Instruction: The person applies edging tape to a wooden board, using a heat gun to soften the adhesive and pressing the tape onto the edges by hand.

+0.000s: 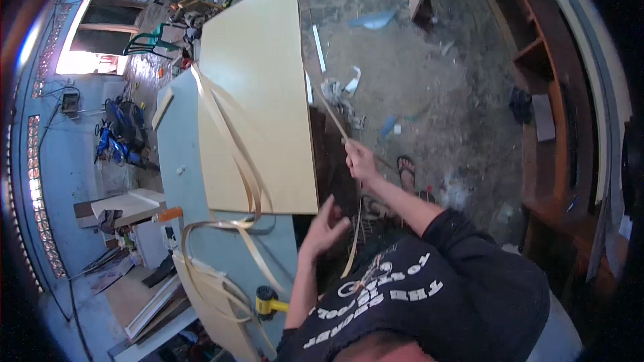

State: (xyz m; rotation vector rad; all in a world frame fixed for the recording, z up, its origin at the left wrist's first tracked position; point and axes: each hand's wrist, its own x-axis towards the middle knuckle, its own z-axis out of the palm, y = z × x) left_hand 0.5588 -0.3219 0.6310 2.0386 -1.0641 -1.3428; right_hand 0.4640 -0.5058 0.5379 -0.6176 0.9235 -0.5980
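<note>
My right hand (362,161) is closed around a thin, pale edging strip (333,118). One part of the strip runs up along the panel's right edge; the other hangs toward my shirt. Fingers apart and nothing in them, my left hand (325,229) is near the panel's lower right corner. The large, light wood-coloured panel (258,107) lies on a blue-grey table (181,154). Over its left side trails a long, looping beige band (225,121), its coils going down past the table's near end.
A yellow and black heat gun or dryer (267,302) lies near my left forearm. An orange bottle (168,214) stands at the table's left edge. Scraps and white strips (318,47) litter the floor; a brown wooden shelf unit (553,141) stands at right. A sandalled foot (406,167) shows below.
</note>
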